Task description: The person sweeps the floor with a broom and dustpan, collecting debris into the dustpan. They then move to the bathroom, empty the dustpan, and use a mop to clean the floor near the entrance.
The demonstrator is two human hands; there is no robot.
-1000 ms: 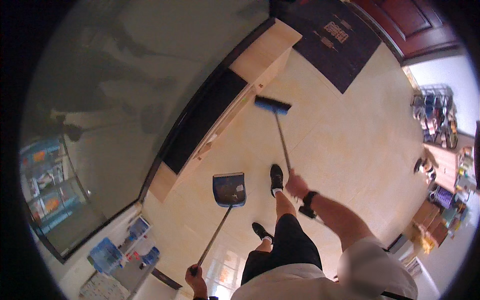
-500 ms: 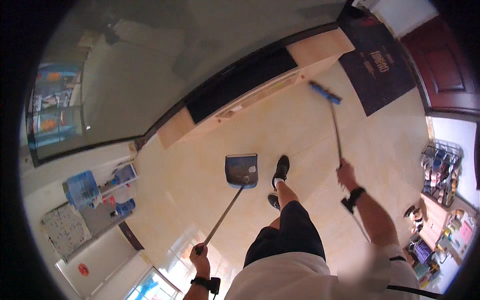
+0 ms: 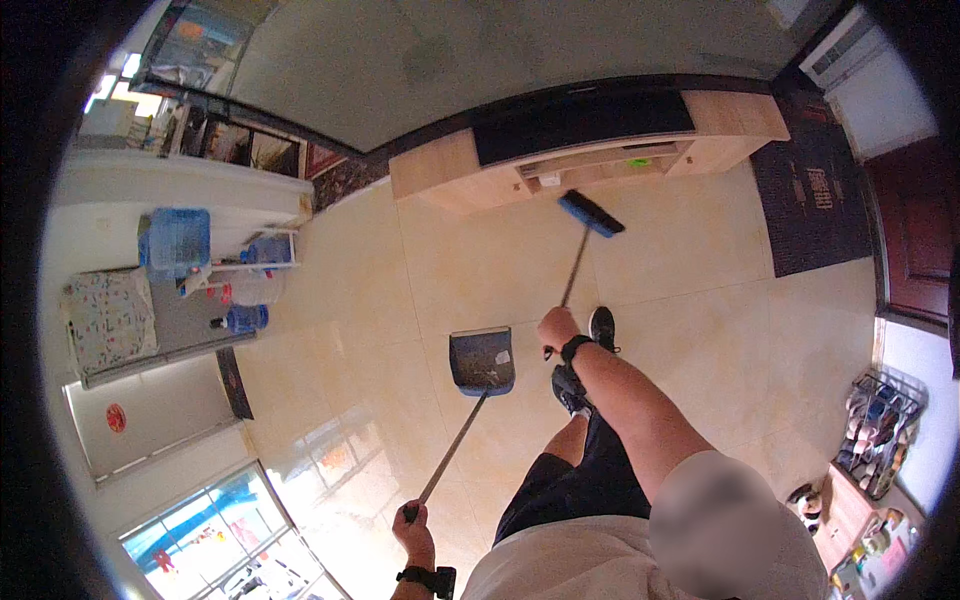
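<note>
A long-handled dustpan (image 3: 482, 362) rests on the tiled floor left of my feet, some grey dust and a pale scrap inside it. My left hand (image 3: 414, 530) is closed round the top of its handle. In front of me my right hand (image 3: 560, 330) is wrapped round the handle of a broom (image 3: 592, 214). Its blue head with dark bristles is at the floor close to the front of the wooden TV cabinet (image 3: 430, 172). The broom head and the dustpan are well apart.
A dark doormat (image 3: 812, 200) lies before the red door (image 3: 908, 235) at the right. A shoe rack (image 3: 880, 430) stands lower right. Along the left wall are a water dispenser bottle (image 3: 178, 242) and a cloth-covered unit (image 3: 110, 315). My black shoes (image 3: 602, 328) are mid-floor.
My right hand has swung the broom leftward, from near the doormat to in front of the cabinet's middle. My view has turned, and one foot has stepped forward. The left hand still grips the dustpan.
</note>
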